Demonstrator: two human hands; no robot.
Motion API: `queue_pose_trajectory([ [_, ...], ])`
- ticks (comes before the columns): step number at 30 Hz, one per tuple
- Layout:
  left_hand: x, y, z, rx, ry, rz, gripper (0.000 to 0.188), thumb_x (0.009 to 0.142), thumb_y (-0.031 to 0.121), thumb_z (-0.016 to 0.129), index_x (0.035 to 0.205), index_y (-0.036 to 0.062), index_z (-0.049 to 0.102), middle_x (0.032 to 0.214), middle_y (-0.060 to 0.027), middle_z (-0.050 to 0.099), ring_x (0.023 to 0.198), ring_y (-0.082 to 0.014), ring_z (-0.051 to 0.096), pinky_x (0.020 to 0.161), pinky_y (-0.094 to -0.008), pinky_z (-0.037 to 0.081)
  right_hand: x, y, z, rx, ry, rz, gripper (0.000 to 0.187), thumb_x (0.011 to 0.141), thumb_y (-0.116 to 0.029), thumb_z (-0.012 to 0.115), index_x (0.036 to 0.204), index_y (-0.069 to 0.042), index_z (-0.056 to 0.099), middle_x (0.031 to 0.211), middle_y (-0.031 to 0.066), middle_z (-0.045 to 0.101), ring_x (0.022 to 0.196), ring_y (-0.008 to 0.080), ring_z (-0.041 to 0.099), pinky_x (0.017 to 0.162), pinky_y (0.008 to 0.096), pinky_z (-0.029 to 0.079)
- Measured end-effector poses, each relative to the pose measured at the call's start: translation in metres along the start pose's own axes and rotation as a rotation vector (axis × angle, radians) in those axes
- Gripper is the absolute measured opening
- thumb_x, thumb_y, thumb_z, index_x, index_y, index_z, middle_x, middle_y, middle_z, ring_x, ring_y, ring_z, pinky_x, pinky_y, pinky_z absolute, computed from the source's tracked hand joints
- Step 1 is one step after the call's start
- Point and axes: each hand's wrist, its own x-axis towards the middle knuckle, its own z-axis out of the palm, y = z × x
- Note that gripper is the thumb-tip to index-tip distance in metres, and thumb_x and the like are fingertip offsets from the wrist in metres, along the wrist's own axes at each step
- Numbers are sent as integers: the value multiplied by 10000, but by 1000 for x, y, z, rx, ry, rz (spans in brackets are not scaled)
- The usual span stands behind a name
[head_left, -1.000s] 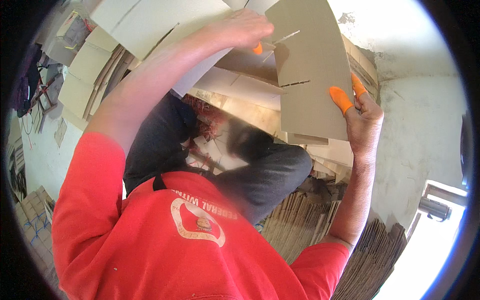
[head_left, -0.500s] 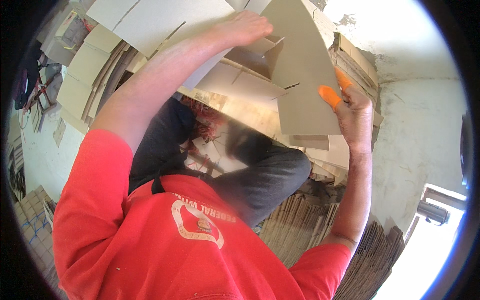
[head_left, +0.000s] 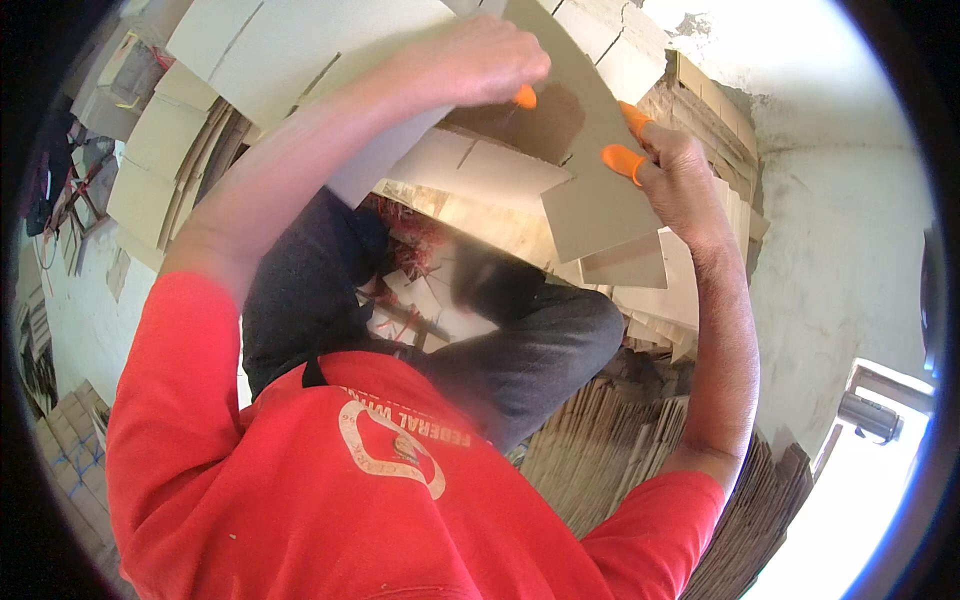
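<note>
A grey-brown slotted cardboard sheet stands tilted across a pale cardboard strip, their edges meeting near a slot. My right hand pinches the sheet's right edge, thumb and finger in orange finger covers. At the sheet's upper left, my left hand is closed, its orange-covered thumb tip pointing down; what its fingers grip is hidden. Beneath my left forearm lies a large white slotted cardboard sheet.
Under the cardboard is a wooden board, above my crossed legs. Stacked cardboard stands at the left, with more flat stacks at the lower right. A pale wall rises on the right.
My right hand has moved left and slightly up, tilting the cardboard sheet and bringing its lower edge up. My left hand has shifted little; its orange thumb tip now shows.
</note>
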Motion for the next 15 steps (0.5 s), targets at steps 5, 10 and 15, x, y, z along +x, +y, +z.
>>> queue_pose_trajectory([
  [5, -22, 28, -6, -107, -164, 215, 81, 707, 40, 626, 634, 12, 648, 660, -166, 637, 679, -316, 660, 560, -404, 490, 5, -10, 2, -94, 47, -50, 342, 855, -116, 717, 1163, 12, 640, 642, 1, 459, 600, 78, 423, 555, 264, 400],
  [10, -22, 34, -5, -61, -267, 95, 100, 735, 72, 614, 660, 14, 645, 661, -158, 636, 657, -330, 647, 564, -420, 490, 2, -7, 6, -31, 129, -20, 455, 850, -139, 730, 1276, -35, 607, 622, 1, 453, 586, 85, 422, 548, 272, 404],
  [15, -29, 43, 3, -116, -189, 202, 94, 763, 96, 616, 698, 34, 644, 683, -141, 639, 719, -331, 657, 616, -423, 507, -9, -6, 11, -50, 166, -31, 463, 857, -147, 726, 1279, -13, 594, 615, 31, 431, 596, 67, 409, 556, 245, 406],
])
